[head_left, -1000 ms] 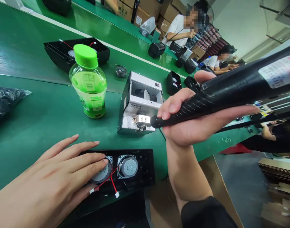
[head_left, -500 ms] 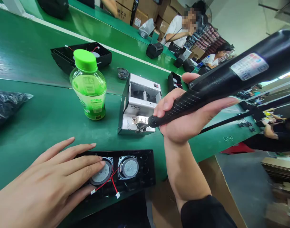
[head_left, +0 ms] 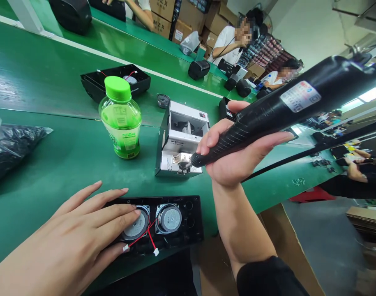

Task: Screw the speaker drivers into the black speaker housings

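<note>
Grip of R hand [head_left: 237, 164], centre-right of frame: clenched round the ribbed front of a black electric screwdriver [head_left: 283, 111], thumb on top, fingers wrapped under. The body runs up to the upper right and its cord trails off to the right. Driver bit [head_left: 187, 165] sits down at the metal pick-up slot on the front of the white screw feeder [head_left: 181, 139], mid-frame; bit and slot look to be touching, but whether a screw is on the bit is too small to tell. L hand [head_left: 73, 242], lower left: grip released, palm flat, fingers spread. It lies on the left end of the black speaker panel [head_left: 190, 224] at bottom centre, w/ fingertips on the left speaker [head_left: 138, 228]. Right speaker [head_left: 171, 218] is uncovered, and red wires [head_left: 149, 236] w/ white plugs lie across the panel. The panel rests flat at the near edge of the green bench [head_left: 67, 164], just in front of the feeder. Step in hand, as I judge it: taking a screw at the feeder while the panel is pinned down. Next move calls for lifting the bit straight out so a screw isn't knocked off, then lining it up vertical over a hole in the panel, L hand clear of the bit. Also on the bench: green bottle [head_left: 123, 123] left of the feeder, second black housing [head_left: 114, 82] behind it, black bag [head_left: 12, 144] at the left edge. Co-workers sit at the top of the frame.
</note>
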Tool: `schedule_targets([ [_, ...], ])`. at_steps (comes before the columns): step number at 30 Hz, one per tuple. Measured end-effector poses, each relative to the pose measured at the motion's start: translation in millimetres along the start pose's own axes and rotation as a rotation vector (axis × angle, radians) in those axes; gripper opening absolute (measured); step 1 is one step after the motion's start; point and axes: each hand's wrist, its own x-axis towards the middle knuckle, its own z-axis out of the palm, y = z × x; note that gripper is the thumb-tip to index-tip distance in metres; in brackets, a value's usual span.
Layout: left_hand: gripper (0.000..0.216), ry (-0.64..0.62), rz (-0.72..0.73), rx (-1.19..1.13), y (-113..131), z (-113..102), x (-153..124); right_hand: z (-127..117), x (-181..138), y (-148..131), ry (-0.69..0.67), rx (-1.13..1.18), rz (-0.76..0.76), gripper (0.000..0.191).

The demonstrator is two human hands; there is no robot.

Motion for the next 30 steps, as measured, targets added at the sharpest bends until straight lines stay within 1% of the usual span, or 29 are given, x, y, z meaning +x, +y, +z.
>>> schedule_targets([
  [2, 0.044, -0.009, 0.055, 0.023, 1, 1, 2, -2, 1, -6, -0.04, -0.026, 0.056, 0.094],
  [4, 0.047, -0.006, 0.082, 0.029, 0, 4, 4, -4, 1, -8, -0.077, -0.049, 0.075, 0.093],
  [6, 0.049, 0.019, 0.106, 0.024, -2, 9, 7, -5, -1, -10, -0.086, -0.049, 0.077, 0.091],
  [8, 0.049, 0.05, 0.109, 0.016, -3, 12, 11, -5, -5, -16, -0.082, -0.026, 0.113, 0.089],
  [12, 0.039, 0.078, 0.119, 0.01, 2, 10, 20, -1, -20, -48, -0.07, 0.049, 0.219, 0.078],
  [14, 0.033, 0.089, 0.121, 0.011, 4, 8, 22, 4, -30, -61, -0.117, 0.116, 0.299, 0.072],
  [15, 0.032, 0.091, 0.122, 0.012, 5, 7, 22, 7, -36, -62, -0.147, 0.158, 0.345, 0.07],
  [16, 0.032, 0.084, 0.121, 0.014, 5, 7, 22, 10, -42, -61, -0.185, 0.202, 0.388, 0.069],
  [18, 0.035, 0.068, 0.121, 0.015, 6, 7, 18, 17, -54, -49, -0.249, 0.288, 0.449, 0.072],
  [20, 0.041, 0.05, 0.115, 0.01, 6, 7, 15, 22, -64, -33, -0.283, 0.344, 0.468, 0.075],
  [23, 0.048, 0.029, 0.094, -0.008, 9, 7, 12, 24, -71, -17, -0.299, 0.345, 0.474, 0.078],
  [27, 0.046, -0.029, 0.032, -0.023, 14, 4, 12, 25, -72, -15, -0.306, 0.304, 0.477, 0.079],
  [30, 0.045, -0.036, 0.018, -0.036, 16, 6, 13, 28, -72, -16, -0.32, 0.277, 0.48, 0.084],
])
